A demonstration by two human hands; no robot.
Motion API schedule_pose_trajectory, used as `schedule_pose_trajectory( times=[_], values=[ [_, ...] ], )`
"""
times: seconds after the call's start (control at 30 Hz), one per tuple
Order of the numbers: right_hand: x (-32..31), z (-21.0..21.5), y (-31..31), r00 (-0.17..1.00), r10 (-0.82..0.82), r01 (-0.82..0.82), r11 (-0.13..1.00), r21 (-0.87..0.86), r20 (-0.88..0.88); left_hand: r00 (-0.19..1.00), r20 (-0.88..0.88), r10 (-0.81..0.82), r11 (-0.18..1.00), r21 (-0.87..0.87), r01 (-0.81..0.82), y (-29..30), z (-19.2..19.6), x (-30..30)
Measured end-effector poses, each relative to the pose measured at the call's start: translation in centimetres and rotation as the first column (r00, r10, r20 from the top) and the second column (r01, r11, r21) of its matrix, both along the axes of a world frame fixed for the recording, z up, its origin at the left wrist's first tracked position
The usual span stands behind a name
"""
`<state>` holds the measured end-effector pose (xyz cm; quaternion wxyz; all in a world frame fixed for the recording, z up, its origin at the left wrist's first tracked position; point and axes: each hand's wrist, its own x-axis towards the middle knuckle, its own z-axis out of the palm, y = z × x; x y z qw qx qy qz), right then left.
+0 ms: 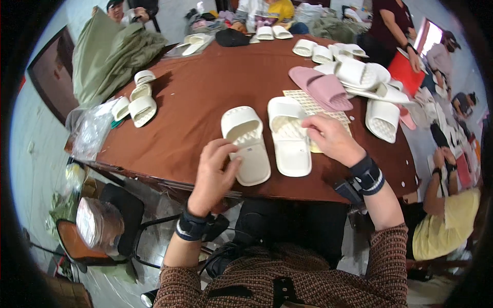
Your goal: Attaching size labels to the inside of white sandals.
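White slippers [254,167] (one pr) lie btwn both hands [213,167] [333,137].

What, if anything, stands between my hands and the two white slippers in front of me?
Nothing visible: the left hand is at the left edge of the left slipper, the right hand at the right edge of the right slipper. The beige sheet lies beneath the right hand, not between.

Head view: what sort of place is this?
Probably a small slipper workshop or packing room: many white slippers on a brown table, clear plastic at its edge, and a person in yellow nearby.
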<state>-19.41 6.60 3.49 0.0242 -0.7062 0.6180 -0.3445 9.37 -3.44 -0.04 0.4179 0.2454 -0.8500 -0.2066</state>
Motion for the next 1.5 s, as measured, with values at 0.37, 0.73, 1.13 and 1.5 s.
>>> schedule_pose_trajectory(
  times=[0.37, 0.73, 1.13, 1.5],
  values=[
    [3.8, -1.5, -5.3, 0.960, 0.187, -0.152, 0.973, 0.171, -0.209, 0.982, 0.158, 0.098, 0.993, -0.073, -0.088, -0.8, -1.7, 0.0],
    [4.1, -0.2, -6.5, 0.988, 0.133, -0.124, 0.987, 0.098, -0.084, 0.997, 0.050, -0.056, 0.977, 0.208, 0.045, -2.9, -0.9, -0.3],
    [-0.8, -1.7, -12.3, 0.999, 0.035, -0.034, 0.961, 0.275, 0.001, 0.896, 0.371, -0.245, 0.953, 0.264, 0.151, -12.3, 1.9, -3.3],
    [-3.6, 4.2, -5.7, 0.998, -0.062, 0.054, 0.942, 0.330, 0.014, 0.916, 0.375, -0.145, 0.980, 0.185, 0.079, -13.1, 2.0, -0.5]
  ],
)
